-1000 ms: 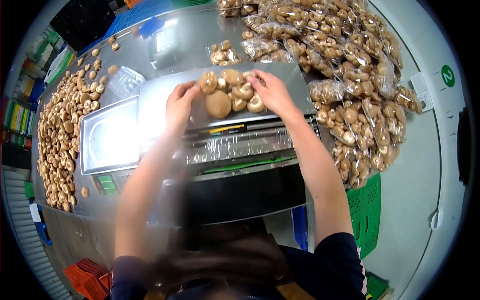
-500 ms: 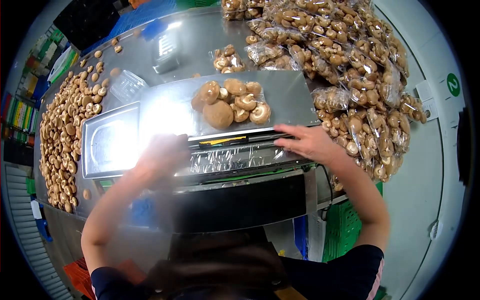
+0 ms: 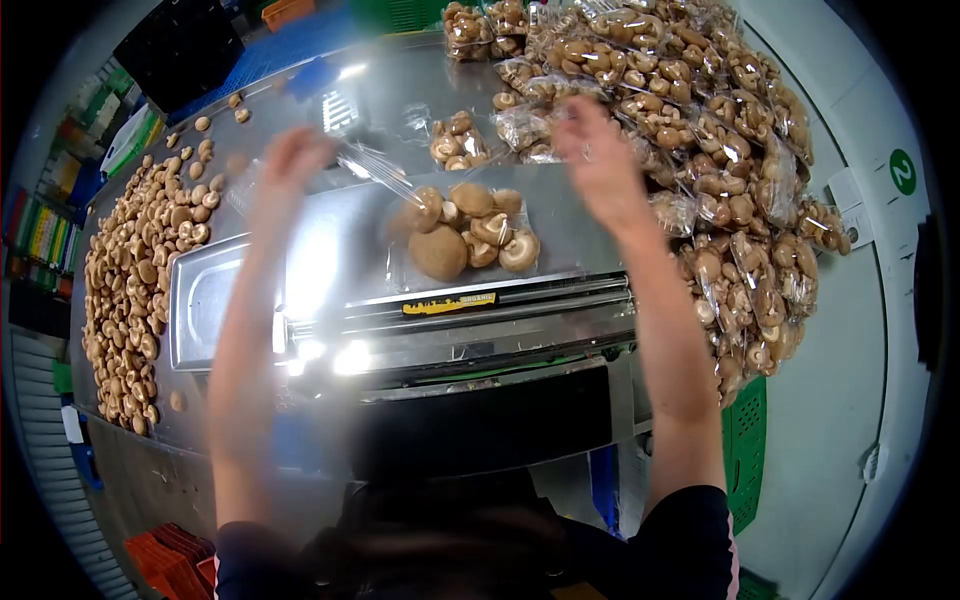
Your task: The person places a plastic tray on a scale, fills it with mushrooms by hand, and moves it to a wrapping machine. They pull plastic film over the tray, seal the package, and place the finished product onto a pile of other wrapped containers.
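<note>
A group of brown mushrooms (image 3: pixel 470 232) lies on the metal plate of the wrapping machine (image 3: pixel 560 205), with clear film around it. My left hand (image 3: pixel 298 158), blurred, is raised beyond the plate's left part, its fingers closed at one end of a stretched strip of clear film (image 3: pixel 378 170). My right hand (image 3: pixel 592 140) is over the plate's far right edge, near the bagged mushrooms; its fingers are smeared by motion. A black and yellow label (image 3: pixel 450 303) shows at the machine's rollers.
Loose mushrooms (image 3: pixel 135 290) spread over the left of the table, beside a metal tray (image 3: pixel 205 300). Wrapped packs of mushrooms (image 3: pixel 700 130) are heaped at the right. One wrapped pack (image 3: pixel 460 142) lies behind the plate. A green crate (image 3: pixel 742 455) stands below right.
Both hands have moved forward, away from the rollers and over the plate's far side. Film that lay across the rollers is gone from there, and film now stretches from my left hand toward the mushrooms.
</note>
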### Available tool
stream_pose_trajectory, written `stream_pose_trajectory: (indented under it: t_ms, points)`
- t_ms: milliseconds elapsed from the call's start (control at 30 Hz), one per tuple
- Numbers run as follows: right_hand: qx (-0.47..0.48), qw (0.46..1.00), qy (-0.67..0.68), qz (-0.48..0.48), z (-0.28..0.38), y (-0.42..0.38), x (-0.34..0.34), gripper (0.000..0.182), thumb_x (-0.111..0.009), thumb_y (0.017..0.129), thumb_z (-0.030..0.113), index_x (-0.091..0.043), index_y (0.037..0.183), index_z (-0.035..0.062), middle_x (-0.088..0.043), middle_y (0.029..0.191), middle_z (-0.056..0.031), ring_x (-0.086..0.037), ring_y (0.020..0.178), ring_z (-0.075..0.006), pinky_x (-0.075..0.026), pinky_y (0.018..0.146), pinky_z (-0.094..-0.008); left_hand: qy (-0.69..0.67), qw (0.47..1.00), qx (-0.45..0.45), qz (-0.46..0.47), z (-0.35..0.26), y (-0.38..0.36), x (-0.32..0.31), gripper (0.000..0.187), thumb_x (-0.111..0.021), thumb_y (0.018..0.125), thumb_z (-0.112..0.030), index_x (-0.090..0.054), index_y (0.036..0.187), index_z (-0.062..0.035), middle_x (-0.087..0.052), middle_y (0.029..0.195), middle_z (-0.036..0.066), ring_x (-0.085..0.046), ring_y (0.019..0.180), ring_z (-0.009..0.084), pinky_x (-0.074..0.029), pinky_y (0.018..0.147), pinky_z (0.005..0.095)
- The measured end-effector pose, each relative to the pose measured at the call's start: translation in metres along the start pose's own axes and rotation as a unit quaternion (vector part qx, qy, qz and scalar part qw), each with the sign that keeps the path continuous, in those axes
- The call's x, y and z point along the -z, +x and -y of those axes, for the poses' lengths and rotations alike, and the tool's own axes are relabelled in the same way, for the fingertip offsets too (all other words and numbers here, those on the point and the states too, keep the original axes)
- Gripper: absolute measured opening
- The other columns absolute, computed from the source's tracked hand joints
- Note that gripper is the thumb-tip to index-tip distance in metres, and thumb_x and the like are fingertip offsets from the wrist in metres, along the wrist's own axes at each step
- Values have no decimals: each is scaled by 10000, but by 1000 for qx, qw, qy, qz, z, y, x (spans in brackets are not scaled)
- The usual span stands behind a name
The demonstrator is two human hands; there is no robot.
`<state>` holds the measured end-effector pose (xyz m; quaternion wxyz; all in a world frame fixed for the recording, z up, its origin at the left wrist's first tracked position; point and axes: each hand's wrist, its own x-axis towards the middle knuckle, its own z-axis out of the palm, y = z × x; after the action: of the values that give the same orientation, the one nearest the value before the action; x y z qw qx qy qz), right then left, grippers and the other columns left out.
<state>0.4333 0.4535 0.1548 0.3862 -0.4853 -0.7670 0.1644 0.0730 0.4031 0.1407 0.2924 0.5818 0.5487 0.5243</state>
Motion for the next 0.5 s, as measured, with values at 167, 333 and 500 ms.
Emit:
stream_pose_trajectory:
  t_ms: [167, 333, 500]
  points:
    - [56, 982, -36, 176, -63, -24, -58, 356, -461, 962, 267, -534, 1149, -27, -502, 1246, -220, -502, 1159, -324, -415, 950, -416, 215, 949, -11, 230, 58, -24, -37, 426, -575, 858, -121, -524, 1276, -66, -491, 1291, 107, -488, 1162, 192, -385, 1000, 320]
    - [-75, 963, 78, 245, -5, -65, -10, 301, -430, 984, 247, -542, 977, -33, -624, 858, -161, -610, 773, -296, -476, 740, -361, 75, 942, 180, 272, -8, -61, -37, 181, -471, 985, -202, -482, 925, -32, -531, 839, 7, -543, 736, 73, -497, 666, 241]
    - [-232, 925, 217, 206, 73, -119, 40, 267, -447, 987, 223, -490, 864, -9, -518, 678, -57, -515, 592, -103, -442, 547, -283, -68, 924, 315, 205, -80, -121, -22, 192, -411, 998, -242, -441, 968, -54, -536, 767, 40, -584, 571, 126, -516, 426, 277]
